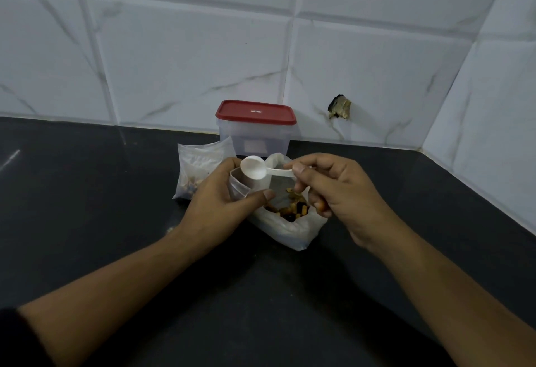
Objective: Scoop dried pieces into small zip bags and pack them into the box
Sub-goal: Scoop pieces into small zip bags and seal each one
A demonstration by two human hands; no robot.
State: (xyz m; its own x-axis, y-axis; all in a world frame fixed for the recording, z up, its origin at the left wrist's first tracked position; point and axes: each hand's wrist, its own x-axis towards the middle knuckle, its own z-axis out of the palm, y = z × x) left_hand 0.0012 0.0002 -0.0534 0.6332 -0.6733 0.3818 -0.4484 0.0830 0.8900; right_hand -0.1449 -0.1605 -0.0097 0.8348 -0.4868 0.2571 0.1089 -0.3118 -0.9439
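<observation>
Head view: a person's left hand (pixel 214 198) pinches a small zip bag (pixel 239 188) open while the right hand (pixel 333 189) grips a white scoop (pixel 253 171), seemingly empty, above it. Dried pieces (pixel 293 211) sit in a larger bag (pixel 290 231) just beneath. Filled bags (pixel 197 169) rest beside the closed, red-lidded box (pixel 255 137); packing looks undone. Black counter (pixel 87 207), white marbled wall tiles (pixel 188 47), one chipped.

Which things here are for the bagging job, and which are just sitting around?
For the job:
- white scoop in the right hand
- small zip bag in the left hand
- big bag of dried pieces
- partly filled zip bag lying on the left
- red-lidded box

Just there:
- broken spot in the wall tile
- black counter
</observation>
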